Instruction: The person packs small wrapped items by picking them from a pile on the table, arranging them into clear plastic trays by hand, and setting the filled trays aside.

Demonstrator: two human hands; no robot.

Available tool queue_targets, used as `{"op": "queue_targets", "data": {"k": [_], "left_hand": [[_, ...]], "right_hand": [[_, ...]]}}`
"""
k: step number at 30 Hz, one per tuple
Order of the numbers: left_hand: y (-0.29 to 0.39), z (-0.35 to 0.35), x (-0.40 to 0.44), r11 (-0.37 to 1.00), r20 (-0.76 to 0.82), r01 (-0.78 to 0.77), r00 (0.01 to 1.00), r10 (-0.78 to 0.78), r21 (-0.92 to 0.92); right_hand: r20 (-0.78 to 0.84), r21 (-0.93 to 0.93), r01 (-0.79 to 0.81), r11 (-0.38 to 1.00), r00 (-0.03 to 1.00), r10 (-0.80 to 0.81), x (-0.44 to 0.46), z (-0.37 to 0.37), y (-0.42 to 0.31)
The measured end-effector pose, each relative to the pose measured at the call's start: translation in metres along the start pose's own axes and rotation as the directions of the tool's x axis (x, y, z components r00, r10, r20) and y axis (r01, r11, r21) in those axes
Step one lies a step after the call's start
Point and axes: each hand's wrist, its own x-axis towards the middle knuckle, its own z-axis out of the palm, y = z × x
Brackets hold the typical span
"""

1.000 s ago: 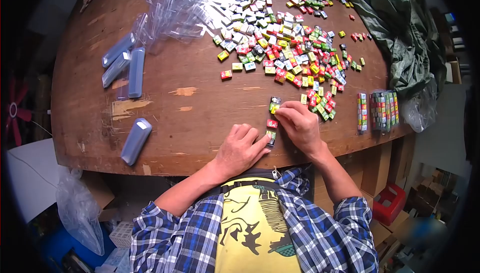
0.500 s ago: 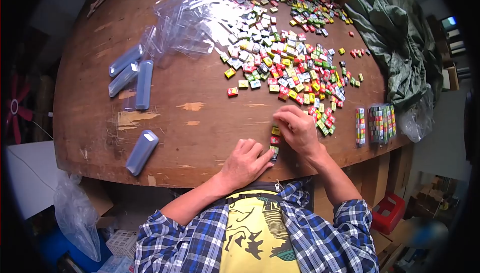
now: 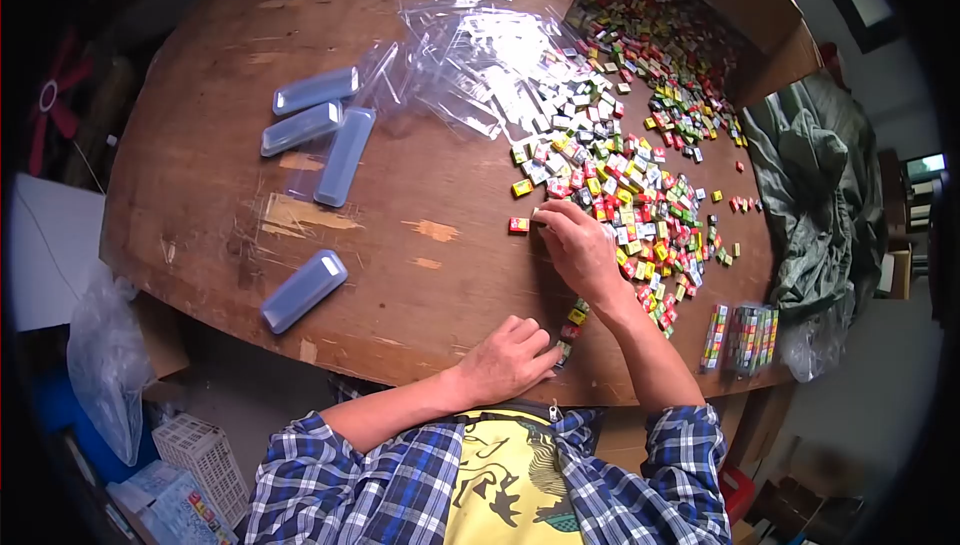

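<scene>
My left hand (image 3: 510, 360) lies on the table near its front edge, fingers loosely bent. One fingertip touches the near end of a short row of small colored boxes (image 3: 575, 317), lined up end to end. Farther forward, my right hand (image 3: 580, 250) reaches to the near side of a pile of small boxes (image 3: 625, 180). Its thumb and fingers pinch a pale small box (image 3: 537, 213), mostly covered by the fingertips. Just left of them lies a single red box (image 3: 519, 226).
Clear plastic sleeves (image 3: 460, 70) form a heap at the back. Several bluish translucent plastic cases (image 3: 305, 291) lie left. A cardboard box (image 3: 770, 20) spills more small boxes at back right. Filled packs (image 3: 752, 337) stand at the right edge beside green sheeting (image 3: 810, 160).
My right hand has moved away from the row, forward to the edge of the pile. My left hand has stayed by the row. The camera view has turned.
</scene>
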Motion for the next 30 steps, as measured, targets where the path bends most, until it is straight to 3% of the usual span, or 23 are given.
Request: {"op": "queue_targets", "data": {"k": [7, 10, 15, 16, 18, 19, 22, 25, 30], "left_hand": [[0.000, 0.000, 0.000, 1.000, 0.012, -0.003, 1.000, 0.003, -0.001], [-0.001, -0.002, 0.002, 1.000, 0.012, -0.005, 1.000, 0.005, 0.003], [-0.001, -0.004, 0.003, 1.000, -0.014, 0.006, 1.000, -0.006, -0.004], [0.000, -0.003, 0.004, 1.000, -0.015, 0.004, 1.000, -0.005, -0.017], [-0.001, -0.002, 0.003, 0.998, -0.005, -0.002, 1.000, 0.002, -0.056], [-0.002, 0.000, 0.004, 0.999, -0.035, -0.003, 0.999, 0.002, -0.049], [-0.003, 0.003, 0.003, 0.999, -0.023, -0.032, 0.999, 0.031, -0.041], [-0.003, 0.005, 0.003, 0.999, -0.036, -0.043, 0.998, 0.043, -0.007], [-0.001, 0.004, 0.002, 0.997, -0.017, -0.067, 0.998, 0.068, 0.035]], "right_hand": [[-0.054, -0.054, 0.111, 0.992, 0.992, -0.114, 0.033, -0.001, -0.003], [0.018, -0.137, 0.143, 0.980, 0.990, -0.142, 0.049, 0.013, 0.007], [0.071, -0.163, 0.049, 0.985, 0.997, -0.037, 0.049, 0.020, 0.020], [0.013, -0.067, 0.060, 0.996, 0.998, -0.059, 0.046, 0.012, 0.016], [-0.111, 0.112, 0.074, 0.991, 0.992, -0.062, 0.020, -0.006, 0.007], [-0.111, 0.106, 0.027, 0.994, 0.994, -0.015, -0.001, -0.015, 0.002], [-0.013, 0.095, -0.214, 0.972, 0.976, 0.216, -0.069, -0.047, -0.019], [0.017, 0.104, -0.286, 0.952, 0.958, 0.286, -0.135, -0.056, -0.032], [-0.037, 0.167, -0.202, 0.965, 0.977, 0.211, -0.169, -0.046, -0.045]]}}
